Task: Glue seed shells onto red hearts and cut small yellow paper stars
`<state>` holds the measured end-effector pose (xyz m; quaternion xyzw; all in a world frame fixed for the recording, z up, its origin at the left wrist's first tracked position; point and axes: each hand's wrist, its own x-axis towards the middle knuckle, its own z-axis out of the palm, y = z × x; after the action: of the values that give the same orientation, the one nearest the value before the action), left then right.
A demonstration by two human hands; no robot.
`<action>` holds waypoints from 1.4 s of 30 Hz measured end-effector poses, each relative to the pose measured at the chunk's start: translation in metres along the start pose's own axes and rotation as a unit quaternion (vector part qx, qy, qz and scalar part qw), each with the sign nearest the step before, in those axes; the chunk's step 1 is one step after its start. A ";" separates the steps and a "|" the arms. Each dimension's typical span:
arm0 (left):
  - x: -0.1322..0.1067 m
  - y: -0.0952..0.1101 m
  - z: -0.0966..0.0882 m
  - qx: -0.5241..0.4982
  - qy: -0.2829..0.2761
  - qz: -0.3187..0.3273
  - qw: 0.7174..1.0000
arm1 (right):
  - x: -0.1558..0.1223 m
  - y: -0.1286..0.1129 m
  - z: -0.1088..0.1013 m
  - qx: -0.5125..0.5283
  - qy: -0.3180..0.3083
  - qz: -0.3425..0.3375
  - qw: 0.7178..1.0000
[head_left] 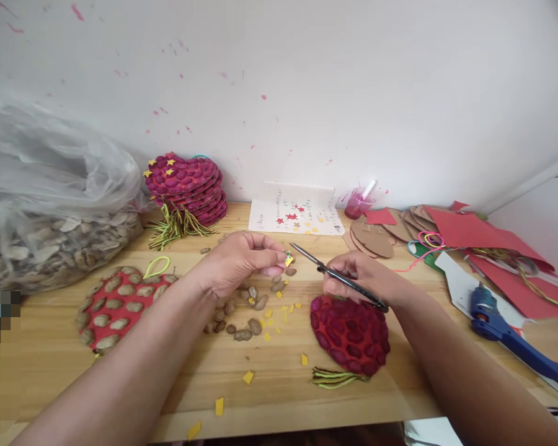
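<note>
My left hand (242, 257) pinches a small yellow paper piece (289, 260) between thumb and fingertips. Facing it, my right hand (363, 272) is closed around a pair of scissors (309, 257), whose blade tips point left toward the paper without clearly touching it. Below my right hand lies a red craft piece (351, 337) covered in purple-painted nut shells, with a yarn tassel. Yellow paper scraps (248, 377) are scattered on the wooden table (270, 402). Under my left forearm, partly hidden, is a red heart (114, 306) with unpainted peanut shells and a yellow loop.
A plastic bag of shells (60, 241) fills the left side. Stacked purple hearts (186, 186) stand by the wall, near a paper with stars (297, 210) and a cup of purple paint (357, 203). Cardboard discs (376, 241), red paper (483, 235) and a blue glue gun (516, 344) lie right.
</note>
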<state>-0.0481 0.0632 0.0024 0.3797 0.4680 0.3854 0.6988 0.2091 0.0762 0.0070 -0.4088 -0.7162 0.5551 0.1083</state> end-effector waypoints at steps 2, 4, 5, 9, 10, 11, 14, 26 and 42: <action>0.001 0.001 -0.004 0.006 -0.005 0.001 1.000 | -0.001 -0.002 -0.002 -0.026 -0.009 -0.002 1.000; 0.002 0.000 -0.006 0.013 -0.013 0.001 1.000 | -0.002 -0.002 -0.004 -0.055 -0.022 0.011 0.998; 0.002 -0.001 -0.006 0.016 -0.016 0.002 1.000 | -0.003 -0.002 -0.005 -0.070 -0.028 0.016 0.997; 0.004 -0.003 -0.008 0.026 -0.033 0.006 0.999 | -0.005 -0.002 -0.010 -0.111 -0.037 0.020 0.993; 0.004 -0.004 -0.008 0.028 -0.038 0.005 0.999 | -0.005 -0.003 -0.011 -0.117 -0.043 0.023 0.992; 0.004 -0.004 -0.008 0.031 -0.042 0.003 0.999 | -0.006 -0.003 -0.012 -0.125 -0.049 0.027 0.991; 0.004 -0.005 -0.007 0.047 -0.054 -0.005 0.997 | -0.007 -0.005 -0.013 -0.150 -0.062 0.033 0.986; 0.002 -0.007 -0.006 0.073 -0.071 -0.031 0.994 | -0.010 -0.007 -0.013 -0.219 -0.046 0.061 0.973; 0.004 -0.008 -0.006 0.095 -0.085 -0.043 0.991 | -0.014 -0.012 -0.008 -0.264 -0.009 0.031 0.964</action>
<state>-0.0518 0.0646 -0.0078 0.4554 0.4571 0.2746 0.7129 0.2174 0.0710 0.0243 -0.4400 -0.8251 0.3534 -0.0271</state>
